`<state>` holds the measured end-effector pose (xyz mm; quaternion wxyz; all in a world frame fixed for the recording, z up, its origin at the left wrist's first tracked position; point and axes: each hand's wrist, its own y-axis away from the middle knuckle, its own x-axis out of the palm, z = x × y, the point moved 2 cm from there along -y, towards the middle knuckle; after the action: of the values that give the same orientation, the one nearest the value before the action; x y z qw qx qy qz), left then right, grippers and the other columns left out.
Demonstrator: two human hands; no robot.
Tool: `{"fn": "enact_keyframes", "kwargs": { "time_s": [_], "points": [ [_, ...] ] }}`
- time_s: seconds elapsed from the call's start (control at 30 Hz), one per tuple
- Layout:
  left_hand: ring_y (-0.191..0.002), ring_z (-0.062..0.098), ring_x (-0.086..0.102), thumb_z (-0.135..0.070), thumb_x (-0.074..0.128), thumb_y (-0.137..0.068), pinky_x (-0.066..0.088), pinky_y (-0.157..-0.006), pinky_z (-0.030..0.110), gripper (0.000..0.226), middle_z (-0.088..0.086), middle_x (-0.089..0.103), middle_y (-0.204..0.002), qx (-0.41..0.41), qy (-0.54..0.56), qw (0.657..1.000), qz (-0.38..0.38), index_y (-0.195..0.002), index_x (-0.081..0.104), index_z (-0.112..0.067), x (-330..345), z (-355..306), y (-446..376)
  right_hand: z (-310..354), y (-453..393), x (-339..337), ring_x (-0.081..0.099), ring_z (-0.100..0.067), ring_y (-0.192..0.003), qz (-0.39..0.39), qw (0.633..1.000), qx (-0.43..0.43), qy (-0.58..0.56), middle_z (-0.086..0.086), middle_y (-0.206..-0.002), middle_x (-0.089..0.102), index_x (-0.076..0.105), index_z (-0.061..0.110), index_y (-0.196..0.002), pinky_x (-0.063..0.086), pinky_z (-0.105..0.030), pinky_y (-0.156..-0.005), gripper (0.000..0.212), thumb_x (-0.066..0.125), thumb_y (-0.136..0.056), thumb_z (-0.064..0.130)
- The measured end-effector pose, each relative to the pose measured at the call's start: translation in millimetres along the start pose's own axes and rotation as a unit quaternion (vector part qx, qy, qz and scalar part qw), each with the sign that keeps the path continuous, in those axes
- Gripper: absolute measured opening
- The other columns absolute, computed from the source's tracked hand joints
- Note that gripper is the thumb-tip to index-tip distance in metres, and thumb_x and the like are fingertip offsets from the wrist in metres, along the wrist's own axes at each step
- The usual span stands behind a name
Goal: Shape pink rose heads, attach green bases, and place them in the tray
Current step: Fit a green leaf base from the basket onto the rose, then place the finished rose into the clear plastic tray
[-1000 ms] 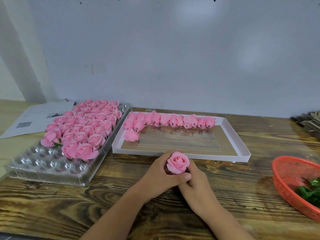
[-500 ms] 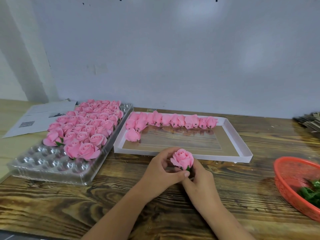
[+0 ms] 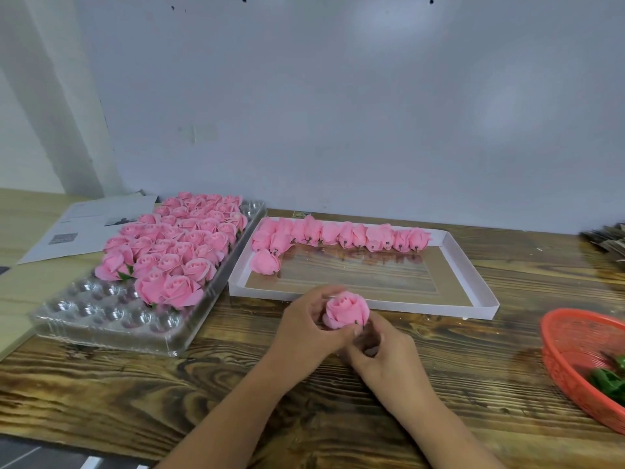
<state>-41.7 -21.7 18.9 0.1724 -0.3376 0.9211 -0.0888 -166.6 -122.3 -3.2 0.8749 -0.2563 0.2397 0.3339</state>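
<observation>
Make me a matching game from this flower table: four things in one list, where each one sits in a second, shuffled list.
Things:
1. held rose
2. clear tray
3. white box
4. red basket

Places:
A. far right edge of the table
B. left, mostly filled with upright roses
C. between both hands, near the table's middle
D. behind the hands, one row of roses lying along its far side

Pairs: 1-C, 2-B, 3-D, 4-A

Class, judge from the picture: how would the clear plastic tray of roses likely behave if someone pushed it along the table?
The clear plastic tray looks thin, so it probably flexes. It likely slides easily, seeming light. Roses crowd its far end, so that end may drag.
</observation>
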Motion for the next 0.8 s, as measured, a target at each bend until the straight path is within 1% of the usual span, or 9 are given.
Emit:
{"fn": "enact_keyframes", "kwargs": {
  "time_s": [0.17, 0.27, 0.37, 0.43, 0.47, 0.53, 0.63, 0.73, 0.8],
  "points": [
    [-0.088, 0.002, 0.073, -0.025, 0.088, -0.069, 0.056, -0.069, 0.014, 0.047, -0.016, 0.076, -0.1, -0.004, 0.047, 0.993, -0.11, -0.108, 0.068, -0.04, -65.7, -26.4, 12.9, -4.3, 0.4, 1.9, 0.063, 0.002, -0.084, 0.018, 1.0, 0.019, 0.007, 0.026, -0.089, 0.066, 0.052, 0.03, -0.138, 0.055, -0.023, -0.074, 0.052, 0.07, -0.089, 0.03],
    [-0.079, 0.0, 0.072, -0.04, 0.083, -0.057, 0.056, -0.061, 0.013, 0.048, -0.018, 0.076, -0.095, -0.015, -0.009, 0.979, -0.205, -0.102, 0.066, -0.044, -124.3, -41.7, 23.6, -1.7, 1.2, 0.9, 0.061, 0.005, -0.087, 0.039, 0.999, 0.02, 0.018, 0.039, -0.098, 0.057, 0.046, 0.031, -0.143, 0.054, -0.021, -0.073, 0.052, 0.063, -0.094, 0.027],
    [-0.073, -0.004, 0.068, -0.037, 0.082, -0.062, 0.055, -0.059, 0.01, 0.038, -0.017, 0.073, -0.087, -0.001, -0.067, 0.956, -0.287, -0.093, 0.065, -0.052, -185.5, -50.1, 36.5, -0.6, 1.8, -0.1, 0.061, 0.006, -0.088, 0.041, 0.999, 0.025, 0.009, 0.026, -0.092, 0.063, 0.046, 0.029, -0.143, 0.051, -0.014, -0.071, 0.05, 0.06, -0.095, 0.023],
    [-0.079, -0.002, 0.064, -0.038, 0.081, -0.07, 0.054, -0.065, 0.006, 0.038, -0.019, 0.068, -0.092, -0.016, -0.105, 0.94, -0.323, -0.099, 0.063, -0.055, -230.0, -43.3, 42.5, 0.8, 2.0, 0.1, 0.061, 0.006, -0.088, 0.042, 0.999, 0.025, 0.007, 0.023, -0.093, 0.063, 0.045, 0.03, -0.144, 0.052, -0.016, -0.073, 0.05, 0.059, -0.096, 0.022],
    [-0.09, 0.006, 0.064, -0.038, 0.08, -0.073, 0.056, -0.077, 0.013, 0.044, -0.015, 0.067, -0.103, -0.041, -0.11, 0.938, -0.326, -0.112, 0.062, -0.05, -251.4, -33.6, 43.7, 0.9, 1.8, 0.0, 0.06, 0.006, -0.088, 0.043, 0.999, 0.027, 0.007, 0.023, -0.094, 0.063, 0.044, 0.03, -0.144, 0.053, -0.017, -0.074, 0.051, 0.058, -0.096, 0.022],
    [-0.111, 0.023, 0.061, -0.033, 0.08, -0.078, 0.051, -0.098, 0.039, 0.061, 0.003, 0.064, -0.127, -0.122, -0.102, 0.937, -0.311, -0.134, 0.055, -0.03, -286.9, -7.0, 44.9, 1.2, 1.5, -0.1, 0.059, 0.008, -0.089, 0.045, 0.998, 0.03, 0.011, 0.024, -0.095, 0.062, 0.043, 0.031, -0.145, 0.052, -0.014, -0.072, 0.051, 0.058, -0.097, 0.022],
    [-0.109, 0.026, 0.061, -0.02, 0.081, -0.084, 0.049, -0.097, 0.05, 0.059, 0.013, 0.064, -0.128, -0.163, -0.153, 0.923, -0.313, -0.136, 0.054, -0.02, -307.1, 17.6, 46.7, 1.5, 1.8, -0.2, 0.059, 0.009, -0.089, 0.045, 0.998, 0.031, 0.015, 0.024, -0.095, 0.062, 0.043, 0.031, -0.145, 0.049, -0.009, -0.07, 0.05, 0.057, -0.097, 0.022],
    [-0.093, 0.031, 0.07, -0.015, 0.086, -0.078, 0.056, -0.089, 0.054, 0.054, 0.011, 0.069, -0.112, -0.173, -0.165, 0.922, -0.304, -0.125, 0.062, -0.027, -300.9, 32.8, 41.1, 2.4, 2.8, -0.8, 0.059, 0.009, -0.089, 0.048, 0.998, 0.032, 0.016, 0.024, -0.095, 0.063, 0.043, 0.031, -0.144, 0.049, -0.008, -0.07, 0.05, 0.057, -0.098, 0.021],
    [-0.089, 0.024, 0.069, -0.017, 0.088, -0.076, 0.057, -0.087, 0.052, 0.054, 0.007, 0.07, -0.108, -0.172, -0.185, 0.92, -0.301, -0.123, 0.064, -0.028, -298.5, 40.9, 34.0, 3.0, 3.1, -1.2, 0.059, 0.009, -0.089, 0.05, 0.998, 0.035, 0.017, 0.023, -0.096, 0.062, 0.043, 0.031, -0.144, 0.048, -0.008, -0.07, 0.05, 0.057, -0.098, 0.021]
  ]
}}
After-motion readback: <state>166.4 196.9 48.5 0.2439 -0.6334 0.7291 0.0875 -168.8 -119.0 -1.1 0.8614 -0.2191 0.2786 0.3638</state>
